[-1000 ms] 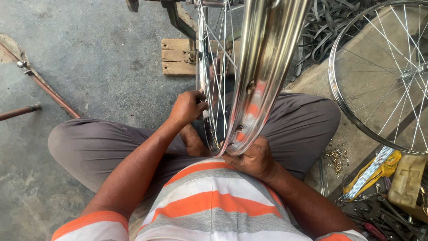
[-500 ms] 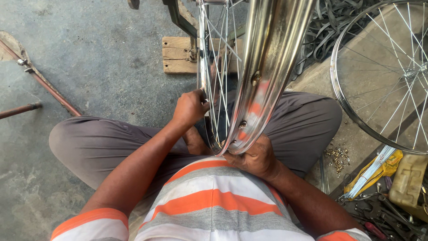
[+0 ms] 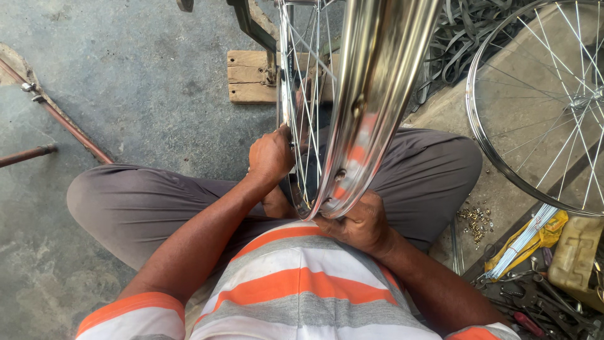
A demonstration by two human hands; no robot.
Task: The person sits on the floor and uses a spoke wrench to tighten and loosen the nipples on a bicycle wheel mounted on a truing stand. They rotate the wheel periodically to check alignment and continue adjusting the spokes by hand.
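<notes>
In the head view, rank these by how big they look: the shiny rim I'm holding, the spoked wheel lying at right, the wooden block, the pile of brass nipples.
1. Shiny rim and spoked wheel: unsure between them, since both are cropped and the rim sits far nearer the camera.
2. Wooden block.
3. Pile of brass nipples, clearly smallest.

A: We sit cross-legged with the shiny rim (image 3: 371, 107) upright over our lap. Where are our hands?

B: Our left hand (image 3: 272, 154) is closed at the spokes (image 3: 308, 126) on the rim's left side; our right hand (image 3: 355, 223) grips the rim's lowest edge.

A: And around the rim?

B: A wooden block (image 3: 251, 75) lies left of it, a second spoked wheel (image 3: 541, 107) well to its right, small brass nipples (image 3: 476, 220) scattered below that.
</notes>
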